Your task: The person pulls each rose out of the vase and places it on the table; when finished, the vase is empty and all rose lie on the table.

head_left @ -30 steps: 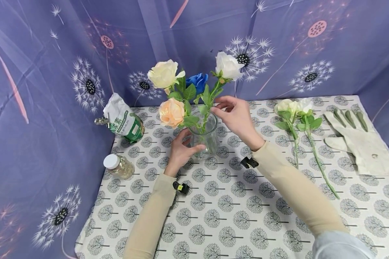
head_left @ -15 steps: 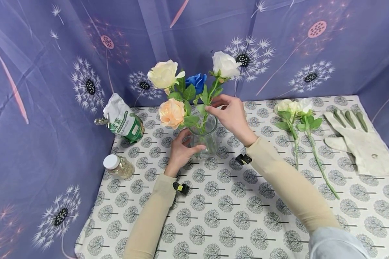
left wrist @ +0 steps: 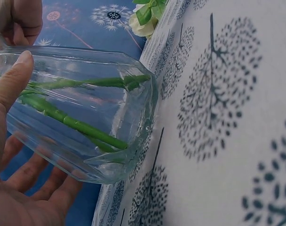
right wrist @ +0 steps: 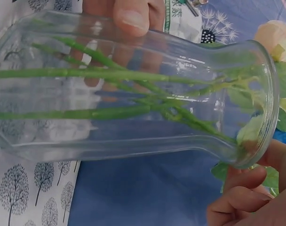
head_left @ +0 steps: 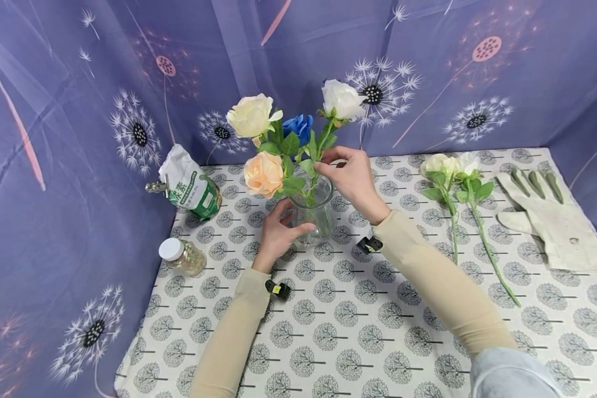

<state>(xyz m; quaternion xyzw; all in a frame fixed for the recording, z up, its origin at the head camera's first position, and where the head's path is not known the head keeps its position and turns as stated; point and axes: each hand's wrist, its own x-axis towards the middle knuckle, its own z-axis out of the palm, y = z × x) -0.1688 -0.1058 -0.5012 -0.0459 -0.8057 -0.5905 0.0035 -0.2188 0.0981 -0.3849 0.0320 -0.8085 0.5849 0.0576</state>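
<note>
A clear glass vase (head_left: 322, 220) stands upright on the table, and my left hand (head_left: 275, 236) holds its side. In the left wrist view the thumb lies against the glass (left wrist: 100, 108), with the other fingers around the far side. My right hand (head_left: 354, 176) pinches the stem of a white rose (head_left: 342, 100) just above the vase's rim. A cream rose (head_left: 251, 115), a blue rose (head_left: 299, 128) and a peach rose (head_left: 263, 174) also stand in the vase. Through the glass, green stems (right wrist: 133, 75) cross one another. The right fingertips are partly hidden by leaves and the rim.
Two pale roses (head_left: 441, 165) lie on the table at the right, beside off-white work gloves (head_left: 562, 226). At the left are a green-and-white bag (head_left: 194, 190) with a metal clip and a white-capped jar (head_left: 191, 260). Purple cloth (head_left: 298, 44) hangs behind.
My right hand has moved a little to the left, and the white rose has shifted left with it. The blue rose has shifted slightly left. My left hand has stayed on the vase.
</note>
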